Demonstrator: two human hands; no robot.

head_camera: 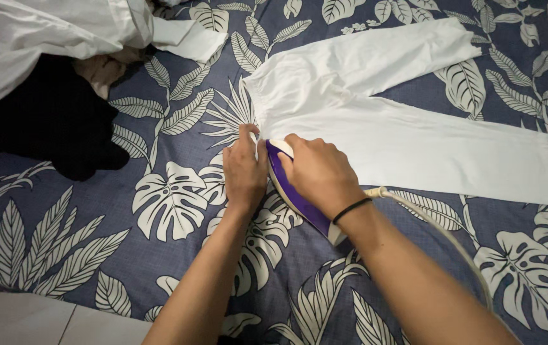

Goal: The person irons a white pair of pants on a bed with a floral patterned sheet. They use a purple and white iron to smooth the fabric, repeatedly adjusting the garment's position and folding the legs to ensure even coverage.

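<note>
Both hands (245,169) (curled) beside iron (296,195)

Two bare forearms without sleeves, a thin black band (352,209) around the right wrist, hands ringless.

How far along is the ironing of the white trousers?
Done: the white trousers lie spread flat on the leaf-print sheet, legs looking smooth. In hand: the right hand grips the purple iron at the waistband edge; the left hand pins the fabric. Left: a heap of white and black clothes waits top left.
</note>
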